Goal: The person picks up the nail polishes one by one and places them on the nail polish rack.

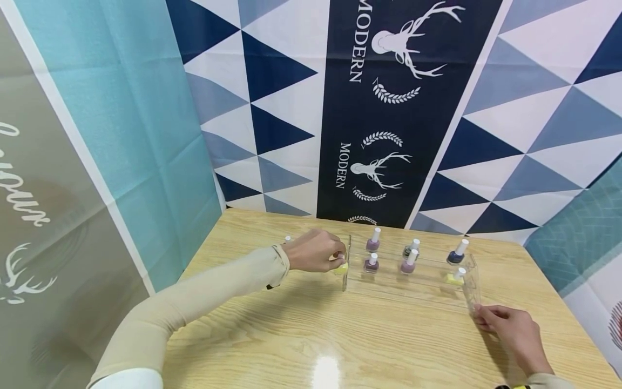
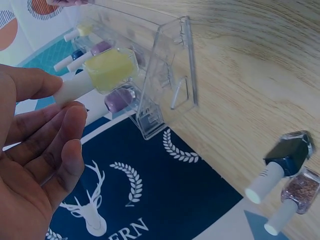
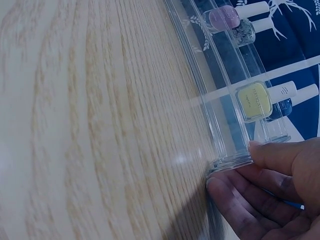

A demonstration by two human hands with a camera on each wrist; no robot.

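Observation:
My left hand [image 1: 315, 251] pinches a yellow nail polish bottle [image 2: 112, 70] by its white cap, at the left end of a clear acrylic rack [image 1: 408, 293]. In the left wrist view the bottle overlaps the rack's end. My right hand [image 1: 515, 330] grips the rack's near right corner, thumb on one side and fingers curled against the other. On the rack's tiers stand several bottles: mauve [image 1: 372, 243], dark purple [image 1: 371, 266], pinkish purple [image 1: 407, 267], glittery grey [image 3: 244, 32], dark blue [image 1: 455, 257] and another yellow one [image 3: 255, 101].
A dark green bottle [image 2: 289, 152] and a glittery brown bottle [image 2: 301, 190] are on the wooden table [image 1: 291, 335], left of the rack. Patterned cloth [image 1: 282, 108] hangs close behind the table, and more cloth [image 1: 136, 124] hangs along its left side.

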